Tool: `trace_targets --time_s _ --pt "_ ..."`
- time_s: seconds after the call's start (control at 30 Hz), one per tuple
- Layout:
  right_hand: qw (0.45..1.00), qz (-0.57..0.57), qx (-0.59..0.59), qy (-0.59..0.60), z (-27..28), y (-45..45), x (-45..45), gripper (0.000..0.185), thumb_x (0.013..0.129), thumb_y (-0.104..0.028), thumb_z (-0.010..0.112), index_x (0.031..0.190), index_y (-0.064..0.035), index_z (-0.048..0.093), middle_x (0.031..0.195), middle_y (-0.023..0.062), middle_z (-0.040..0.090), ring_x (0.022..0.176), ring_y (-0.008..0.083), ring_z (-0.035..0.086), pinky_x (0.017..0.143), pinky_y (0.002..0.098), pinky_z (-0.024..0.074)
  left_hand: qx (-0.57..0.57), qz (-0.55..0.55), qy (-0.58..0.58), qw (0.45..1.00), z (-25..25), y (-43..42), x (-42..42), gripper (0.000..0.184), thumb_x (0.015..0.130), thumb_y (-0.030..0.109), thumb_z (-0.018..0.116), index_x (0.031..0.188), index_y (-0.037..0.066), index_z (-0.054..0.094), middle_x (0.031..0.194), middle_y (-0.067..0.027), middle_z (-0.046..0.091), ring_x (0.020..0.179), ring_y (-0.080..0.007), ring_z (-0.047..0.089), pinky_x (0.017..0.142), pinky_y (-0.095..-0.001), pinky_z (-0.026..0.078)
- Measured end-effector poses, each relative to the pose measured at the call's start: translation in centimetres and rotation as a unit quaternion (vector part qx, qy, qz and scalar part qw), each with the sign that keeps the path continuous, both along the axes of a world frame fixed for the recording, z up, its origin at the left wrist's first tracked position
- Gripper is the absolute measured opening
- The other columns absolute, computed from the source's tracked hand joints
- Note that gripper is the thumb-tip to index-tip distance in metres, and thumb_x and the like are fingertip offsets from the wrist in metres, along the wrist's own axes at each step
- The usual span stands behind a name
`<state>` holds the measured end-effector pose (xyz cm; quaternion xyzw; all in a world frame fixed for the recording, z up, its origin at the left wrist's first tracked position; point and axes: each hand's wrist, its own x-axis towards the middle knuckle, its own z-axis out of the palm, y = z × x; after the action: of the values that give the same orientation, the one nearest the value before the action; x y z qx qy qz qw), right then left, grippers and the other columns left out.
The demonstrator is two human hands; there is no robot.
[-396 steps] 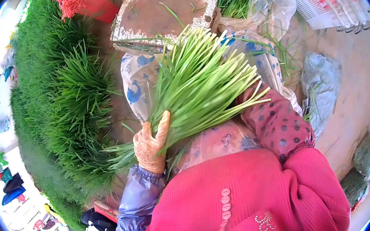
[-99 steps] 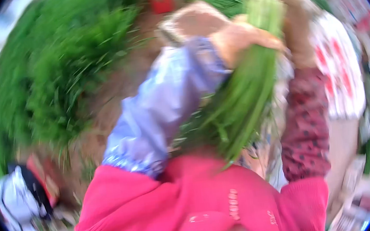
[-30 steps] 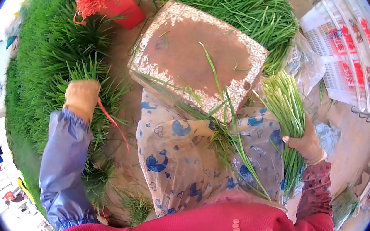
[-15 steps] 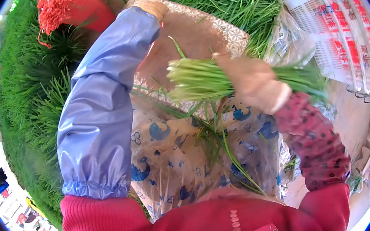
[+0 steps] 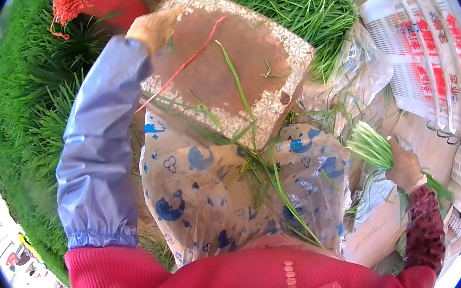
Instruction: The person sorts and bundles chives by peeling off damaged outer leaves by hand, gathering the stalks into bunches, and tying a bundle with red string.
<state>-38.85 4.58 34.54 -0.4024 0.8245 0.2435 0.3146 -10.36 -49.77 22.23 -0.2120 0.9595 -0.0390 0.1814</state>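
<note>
My right hand (image 5: 406,165) is closed around a bunch of chives (image 5: 371,147), low at the right side, with the pale cut ends pointing up and left. At the upper left, my left hand (image 5: 156,29) is by the near-left edge of a patterned block-like stand (image 5: 293,46), its fingers stretched out to the right and somewhat blurred. Across the stand's worn brown top lies a thin red tie strip (image 5: 193,56), running diagonally. Some loose chive stalks (image 5: 236,75) rest on that top too.
A large heap of chives (image 5: 288,1) lies behind the stand, beside clear plastic (image 5: 366,66). Dense greenery (image 5: 31,138) fills the left. A red bundle of strips (image 5: 72,5) is at the top left. Printed white bags (image 5: 412,43) stand at the right. Patterned plastic (image 5: 248,199) covers my lap.
My right hand has carried the chives from over the stand down to the right. My left hand has drawn back left, and the red strip now shows fully across the top.
</note>
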Motion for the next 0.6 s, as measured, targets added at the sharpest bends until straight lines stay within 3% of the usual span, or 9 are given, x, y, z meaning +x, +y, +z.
trace_targets --time_s 0.13,0.23,0.3,0.4,0.43,0.47,0.5,0.57,0.6 --pt "0.983 -0.100 -0.154 -0.029 1.9 -4.5 2.1 0.079 0.068 -0.012 0.070 0.139 -0.0115 0.036 0.103 0.0226 0.064 0.094 0.0414 0.062 0.078 0.0472 0.0496 0.053 0.086 0.044 0.994 1.6 5.2 7.8 0.042 0.089 0.017 0.052 0.130 0.019 0.046 0.096 -0.0163 0.067 0.088 -0.0337 0.066 0.072 -0.0462 0.052" --pt "0.948 -0.001 -0.312 -0.068 1.9 -11.5 5.6 0.079 0.068 -0.012 0.070 0.139 -0.0123 0.036 0.102 0.0236 0.064 0.095 0.0429 0.061 0.079 0.0476 0.0494 0.068 0.201 0.033 0.977 3.5 10.3 13.7 0.048 0.087 0.012 0.056 0.134 0.017 0.050 0.096 -0.0181 0.065 0.087 -0.0339 0.064 0.074 -0.0436 0.051" --pt "0.940 0.057 -0.334 -0.045 1.9 -17.6 8.5 0.081 0.066 -0.006 0.068 0.141 -0.0097 0.037 0.099 0.0244 0.064 0.095 0.0432 0.061 0.080 0.0457 0.0497 0.018 0.154 0.201 0.967 -1.7 12.5 22.8 0.044 0.086 0.009 0.055 0.129 0.018 0.054 0.085 -0.0132 0.066 0.074 -0.0311 0.064 0.066 -0.0418 0.052" --pt "0.898 0.097 -0.412 -0.123 -0.2 -26.2 13.3 0.076 0.070 -0.012 0.070 0.139 -0.0136 0.038 0.096 0.0237 0.065 0.088 0.0426 0.063 0.074 0.0462 0.0497 -0.003 0.278 0.152 0.948 -1.2 22.1 30.8 0.044 0.085 0.008 0.054 0.128 0.016 0.053 0.077 -0.0083 0.064 0.065 -0.0268 0.064 0.052 -0.0390 0.051" --pt "0.907 0.081 -0.380 -0.165 -0.8 -29.1 15.0 0.069 0.073 -0.015 0.068 0.137 -0.0170 0.040 0.096 0.0227 0.065 0.086 0.0424 0.063 0.071 0.0463 0.0496 0.038 0.387 -0.007 0.921 2.7 25.4 30.2 0.048 0.084 0.005 0.052 0.131 0.014 0.051 0.083 -0.0102 0.067 0.071 -0.0290 0.066 0.058 -0.0401 0.053" --pt "0.910 0.091 -0.380 -0.140 -1.8 -31.3 16.5 0.060 0.077 -0.023 0.068 0.131 -0.0192 0.042 0.103 0.0232 0.064 0.095 0.0440 0.061 0.080 0.0471 0.0479 0.055 0.402 0.070 0.911 0.3 29.4 33.9 0.051 0.083 0.003 0.052 0.132 0.014 0.050 0.088 -0.0120 0.068 0.076 -0.0302 0.066 0.063 -0.0408 0.054" --pt "0.899 0.116 -0.402 -0.133 -3.7 -33.0 17.2 0.064 0.076 -0.022 0.069 0.134 -0.0175 0.041 0.107 0.0217 0.064 0.096 0.0423 0.062 0.083 0.0462 0.0474 0.070 0.407 0.152 0.898 -2.2 33.8 37.6 0.054 0.081 0.002 0.052 0.134 0.015 0.049 0.093 -0.0139 0.068 0.081 -0.0315 0.067 0.067 -0.0414 0.054" --pt "0.882 0.193 -0.417 -0.101 -9.0 -36.4 17.9 0.080 0.073 -0.022 0.073 0.141 -0.0037 0.033 0.124 0.0234 0.057 0.110 0.0400 0.057 0.094 0.0420 0.0445 0.249 0.561 -0.092 0.784 1.9 39.3 37.4 0.056 0.080 0.003 0.052 0.134 0.017 0.050 0.103 -0.0149 0.068 0.091 -0.0328 0.066 0.077 -0.0427 0.053" --pt "0.905 0.207 -0.359 -0.097 -9.8 -37.0 19.2 0.087 0.076 -0.025 0.073 0.143 0.0025 0.025 0.136 0.0261 0.046 0.123 0.0392 0.047 0.102 0.0405 0.0373 0.294 0.576 -0.121 0.753 2.2 41.8 38.0 0.056 0.080 0.004 0.052 0.134 0.019 0.050 0.105 -0.0142 0.068 0.093 -0.0335 0.066 0.079 -0.0428 0.053"
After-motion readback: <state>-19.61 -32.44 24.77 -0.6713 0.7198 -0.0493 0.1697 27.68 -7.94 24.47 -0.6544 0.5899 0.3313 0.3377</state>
